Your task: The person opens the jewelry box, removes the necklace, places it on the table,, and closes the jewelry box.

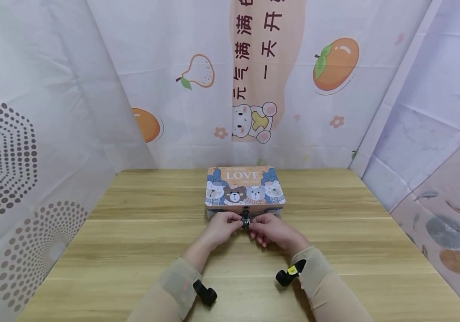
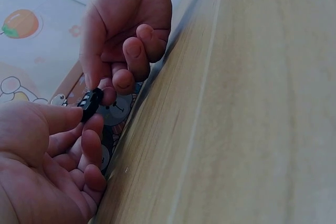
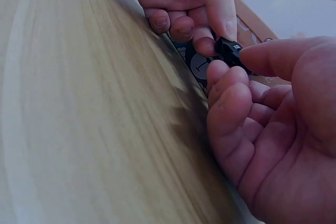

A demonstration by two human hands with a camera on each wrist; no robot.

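A small black combination padlock (image 2: 90,104) with number wheels hangs at the front clasp of a rectangular tin box (image 1: 246,185). The box's closed lid carries cartoon bears and the word LOVE. My left hand (image 1: 223,228) pinches one end of the padlock between thumb and fingers. From the other side, my right hand (image 1: 277,230) pinches the opposite end, its remaining fingers curled loosely below. In the right wrist view, both thumbs meet the padlock (image 3: 231,52) from either side. The fingers partly cover its body and the box front.
The box stands near the back of a wood-grain table (image 1: 153,250). Behind it hangs a white curtain (image 1: 165,40) with printed fruit and characters; patterned cloth covers both sides. A small black camera (image 1: 205,293) is strapped on the left wrist, another camera (image 1: 290,273) on the right.
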